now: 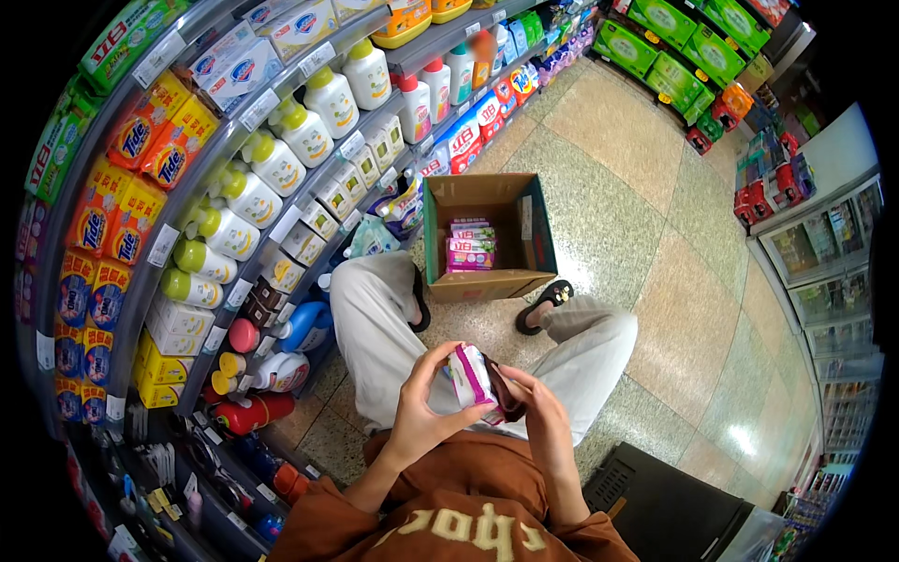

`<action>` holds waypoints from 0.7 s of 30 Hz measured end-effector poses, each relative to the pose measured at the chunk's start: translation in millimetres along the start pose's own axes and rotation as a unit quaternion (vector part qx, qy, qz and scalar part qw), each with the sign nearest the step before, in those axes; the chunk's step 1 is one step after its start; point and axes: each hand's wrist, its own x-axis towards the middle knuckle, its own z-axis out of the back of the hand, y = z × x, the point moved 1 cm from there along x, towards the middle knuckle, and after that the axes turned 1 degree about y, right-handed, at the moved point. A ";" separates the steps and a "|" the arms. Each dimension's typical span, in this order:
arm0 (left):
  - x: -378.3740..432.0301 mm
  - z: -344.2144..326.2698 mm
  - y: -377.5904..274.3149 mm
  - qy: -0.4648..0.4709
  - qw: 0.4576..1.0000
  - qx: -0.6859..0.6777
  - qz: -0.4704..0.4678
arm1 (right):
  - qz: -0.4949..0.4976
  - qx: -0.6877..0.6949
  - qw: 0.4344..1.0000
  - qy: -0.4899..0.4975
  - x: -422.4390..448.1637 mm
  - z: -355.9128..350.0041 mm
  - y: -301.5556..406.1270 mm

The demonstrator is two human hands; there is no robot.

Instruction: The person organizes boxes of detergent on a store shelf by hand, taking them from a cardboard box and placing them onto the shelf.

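Observation:
My left hand (430,407) grips the left side of a white and magenta soap package (469,379) above my lap. On its right side, my right hand (537,404) holds a dark brown cloth (507,395) against the package. The cloth hides part of that side. Beyond my knees, an open cardboard box (484,286) stands on the floor between my feet. Several pink and white packages (472,253) lie inside it, towards its left side.
Curved-looking shelves (270,256) on the left carry white bottles with green caps (277,165) and orange Tide packs (168,151). Green packs (674,77) fill shelves at the far right. A black case or cabinet (664,502) stands at my lower right, and glass-fronted units (829,246) line the right.

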 end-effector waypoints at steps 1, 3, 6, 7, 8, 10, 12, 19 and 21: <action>0.3 -1.3 0.5 0.000 1.000 -0.002 -0.004 | -0.012 0.020 1.000 0.001 1.0 4.3 0.5; 0.7 -3.9 -1.1 0.000 1.000 -0.004 -0.013 | -0.010 0.025 1.000 -0.003 0.7 4.1 2.8; 2.3 -6.7 -6.5 0.000 1.000 -0.005 -0.015 | 0.044 -0.003 0.999 -0.003 -1.1 -10.1 8.7; 2.1 -6.7 -6.6 0.000 1.000 -0.006 -0.017 | 0.080 -0.073 0.994 0.022 1.0 -7.6 7.9; 1.8 -6.1 -6.7 0.001 1.000 -0.008 -0.019 | 0.115 -0.142 0.982 0.047 4.1 -2.5 5.0; 2.1 -5.7 -7.3 0.006 1.000 -0.006 -0.024 | 0.140 -0.210 0.964 0.079 5.7 0.8 0.7; 2.2 -5.6 -10.2 0.013 0.999 0.003 -0.030 | 0.167 -0.262 0.947 0.081 4.6 1.0 1.4; -0.6 -3.9 -21.3 0.079 0.992 0.079 -0.058 | 0.217 -0.282 0.918 0.173 6.8 21.5 -6.9; -5.6 -6.8 -23.1 0.080 0.995 0.056 -0.032 | 0.252 -0.288 0.907 0.178 7.4 24.3 -8.5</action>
